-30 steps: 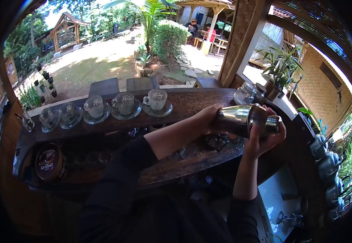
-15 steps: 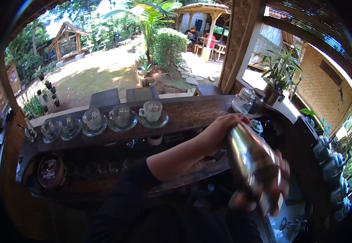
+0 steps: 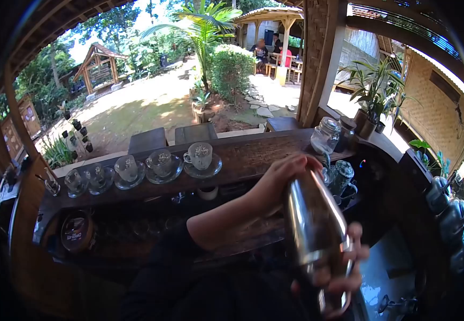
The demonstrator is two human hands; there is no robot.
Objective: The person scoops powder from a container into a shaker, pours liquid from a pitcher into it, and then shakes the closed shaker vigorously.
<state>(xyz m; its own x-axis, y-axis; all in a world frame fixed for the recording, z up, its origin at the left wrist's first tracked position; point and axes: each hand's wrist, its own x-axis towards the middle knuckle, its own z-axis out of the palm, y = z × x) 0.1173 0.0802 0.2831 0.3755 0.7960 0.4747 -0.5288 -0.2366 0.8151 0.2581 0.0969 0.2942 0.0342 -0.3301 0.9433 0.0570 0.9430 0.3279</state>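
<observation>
A shiny metal cocktail shaker (image 3: 312, 219) is held tilted in front of me, over the near side of the bar. My left hand (image 3: 284, 179) is closed over its upper end, the forearm reaching across from the left. Lower down, my right hand (image 3: 345, 270) wraps its fingers around the other end; part of that hand is hidden behind the metal and a little blurred. Beyond the shaker, several glass cups stand on glass saucers along the wooden bar top, the nearest being a glass cup (image 3: 200, 156).
A clear glass jar (image 3: 325, 136) stands on the bar at right, with a glass mug (image 3: 342, 176) below it. A round chocolate tin (image 3: 77, 230) sits on the lower shelf. Metal kettles (image 3: 446, 214) line the far right, above a sink (image 3: 376, 286). People sit under a distant shelter.
The shaker, with both hands on it, has shifted slightly left and down and stands more upright. My view has turned a little, so the scene sits lower and further right.
</observation>
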